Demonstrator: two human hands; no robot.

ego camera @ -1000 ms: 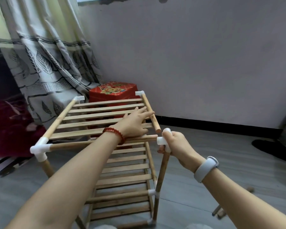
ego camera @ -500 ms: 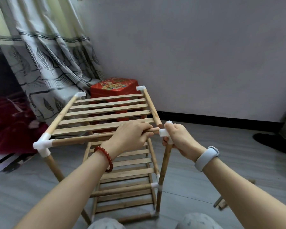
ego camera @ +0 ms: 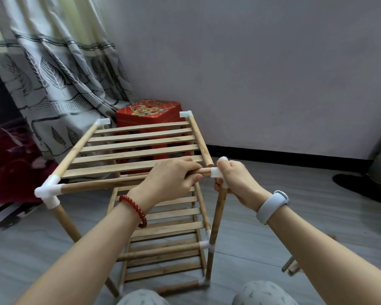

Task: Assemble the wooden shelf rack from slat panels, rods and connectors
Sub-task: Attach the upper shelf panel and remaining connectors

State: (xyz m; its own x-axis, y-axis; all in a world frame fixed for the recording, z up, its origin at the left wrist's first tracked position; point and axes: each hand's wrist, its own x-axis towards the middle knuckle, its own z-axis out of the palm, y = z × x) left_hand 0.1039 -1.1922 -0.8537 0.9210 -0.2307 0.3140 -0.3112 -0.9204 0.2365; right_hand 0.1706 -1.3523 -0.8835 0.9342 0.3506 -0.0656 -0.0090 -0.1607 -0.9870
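The left hand [ego camera: 172, 179] is closed around the front top rod [ego camera: 110, 183] of the wooden rack [ego camera: 141, 150], near the rod's right end, w/ the fingers curled over it. The right hand [ego camera: 235, 181] is closed on the white corner connector [ego camera: 216, 172] at the top of the front right leg rod [ego camera: 218, 216]; the rod's end goes into this connector, just between both hands. The side rail end [ego camera: 210, 165] of the top slat panel [ego camera: 139, 148] sits touching or just above the connector; I cannot tell if it is inserted. Most of the connector is hidden under the right hand, & the lower shelves [ego camera: 169, 227] are partly covered by the left arm. The rack stands on the grey floor [ego camera: 295, 227] in front of a red box [ego camera: 147, 113]. It is light brown wood w/ white plastic joints, e.g. the front left connector [ego camera: 47, 192].
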